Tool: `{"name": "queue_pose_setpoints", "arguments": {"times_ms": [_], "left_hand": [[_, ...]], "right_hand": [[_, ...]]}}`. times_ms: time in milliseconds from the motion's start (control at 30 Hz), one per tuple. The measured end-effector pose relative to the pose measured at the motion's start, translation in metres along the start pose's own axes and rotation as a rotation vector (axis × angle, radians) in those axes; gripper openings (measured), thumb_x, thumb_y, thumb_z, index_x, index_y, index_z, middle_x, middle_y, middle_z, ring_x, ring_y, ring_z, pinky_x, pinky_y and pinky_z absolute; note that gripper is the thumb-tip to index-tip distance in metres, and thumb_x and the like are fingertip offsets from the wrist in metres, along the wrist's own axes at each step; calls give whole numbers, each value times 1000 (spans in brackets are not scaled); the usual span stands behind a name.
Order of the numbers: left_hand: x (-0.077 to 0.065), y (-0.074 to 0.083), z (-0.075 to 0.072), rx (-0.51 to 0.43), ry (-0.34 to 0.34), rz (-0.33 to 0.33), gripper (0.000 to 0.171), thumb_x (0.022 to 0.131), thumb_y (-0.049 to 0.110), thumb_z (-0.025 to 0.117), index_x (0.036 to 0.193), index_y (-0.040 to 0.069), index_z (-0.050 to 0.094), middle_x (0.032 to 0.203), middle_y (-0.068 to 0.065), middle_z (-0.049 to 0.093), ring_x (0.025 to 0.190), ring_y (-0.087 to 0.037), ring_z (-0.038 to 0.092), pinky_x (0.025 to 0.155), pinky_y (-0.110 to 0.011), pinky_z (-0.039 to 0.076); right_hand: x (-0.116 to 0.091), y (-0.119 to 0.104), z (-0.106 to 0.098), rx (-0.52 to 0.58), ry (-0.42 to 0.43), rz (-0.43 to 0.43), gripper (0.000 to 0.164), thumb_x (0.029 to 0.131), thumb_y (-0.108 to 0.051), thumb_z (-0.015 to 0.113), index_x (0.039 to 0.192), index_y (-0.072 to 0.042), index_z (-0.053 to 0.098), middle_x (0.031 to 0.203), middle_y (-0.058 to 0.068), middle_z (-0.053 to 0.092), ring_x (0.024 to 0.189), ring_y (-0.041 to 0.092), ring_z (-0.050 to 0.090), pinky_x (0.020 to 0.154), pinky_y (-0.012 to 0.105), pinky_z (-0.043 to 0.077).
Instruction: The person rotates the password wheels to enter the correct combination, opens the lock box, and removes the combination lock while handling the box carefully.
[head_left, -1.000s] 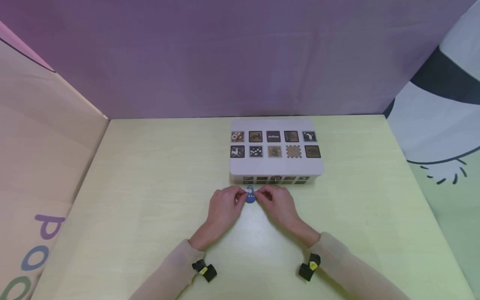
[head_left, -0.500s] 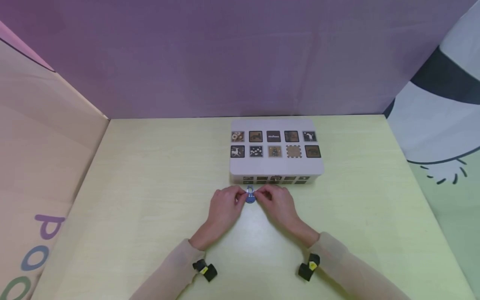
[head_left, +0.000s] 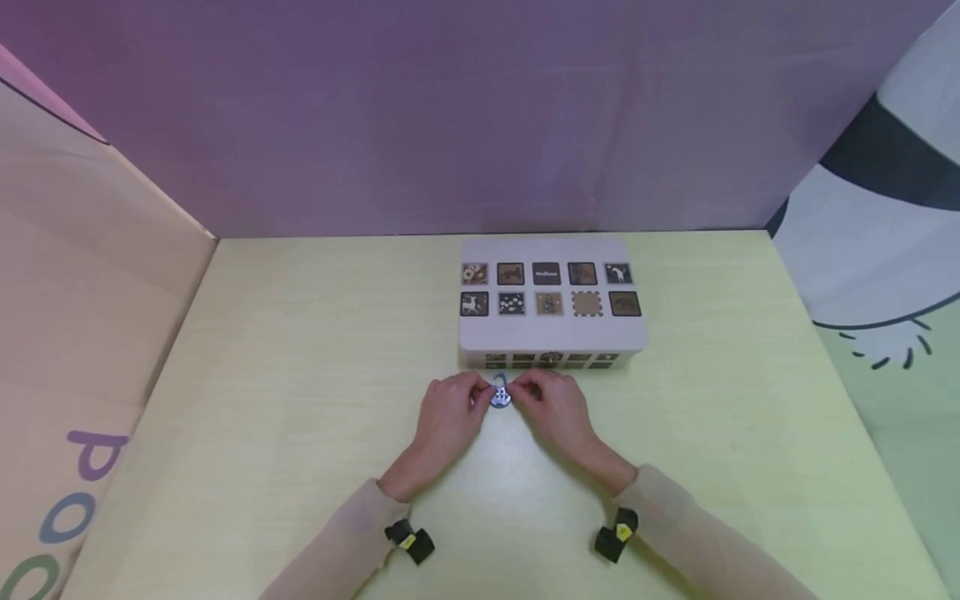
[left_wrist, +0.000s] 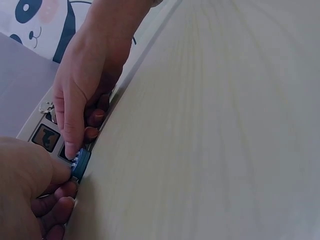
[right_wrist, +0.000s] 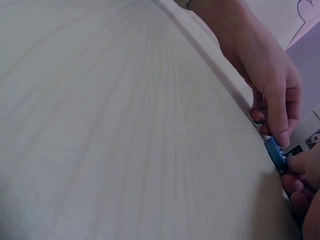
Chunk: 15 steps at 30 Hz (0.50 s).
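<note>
A small blue combination padlock [head_left: 500,399] with a metal shackle is between my hands, just in front of the patterned box. In the head view its shackle looks like a hook with a gap at one side, and its face catches bright light. Pinching the left side of the padlock are the thumb and fingers of my left hand [head_left: 450,412]. From the other side my right hand [head_left: 560,412] pinches it the same way. The left wrist view shows the padlock [left_wrist: 83,162] close over the table, its number dials by the fingertips. Fingers hide part of the padlock [right_wrist: 275,151] in the right wrist view.
The white box [head_left: 553,332] with square pictures on its lid stands right behind the hands, a metal clasp [head_left: 552,357] at its front. A pale wood table [head_left: 315,350] spreads around it. A purple panel [head_left: 480,117] rises along the back edge.
Both hands stay in place, pinching the padlock. Its shackle looked hooked, then like a closed ring, and now hooked again. The padlock's face has gone from blue to brightly glinting.
</note>
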<state>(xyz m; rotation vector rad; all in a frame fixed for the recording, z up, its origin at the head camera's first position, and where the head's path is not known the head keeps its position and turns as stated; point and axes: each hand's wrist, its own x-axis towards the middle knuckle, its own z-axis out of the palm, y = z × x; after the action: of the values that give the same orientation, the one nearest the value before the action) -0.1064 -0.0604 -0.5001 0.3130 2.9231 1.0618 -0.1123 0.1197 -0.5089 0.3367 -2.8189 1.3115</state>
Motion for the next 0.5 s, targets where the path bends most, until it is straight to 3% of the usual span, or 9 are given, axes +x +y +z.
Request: {"name": "queue_pose_setpoints", "arguments": {"times_ms": [500], "left_hand": [[0,-1,1,6,-8,-2,8,98,20,72,94,13,73,79,4,70,70,-10,58,74,-30,49]], "right_hand": [[0,0,-1,-5,0,-5,10,95,-16,75,93,-7,76,77,0,71,63,6,58,60,21,53]]}}
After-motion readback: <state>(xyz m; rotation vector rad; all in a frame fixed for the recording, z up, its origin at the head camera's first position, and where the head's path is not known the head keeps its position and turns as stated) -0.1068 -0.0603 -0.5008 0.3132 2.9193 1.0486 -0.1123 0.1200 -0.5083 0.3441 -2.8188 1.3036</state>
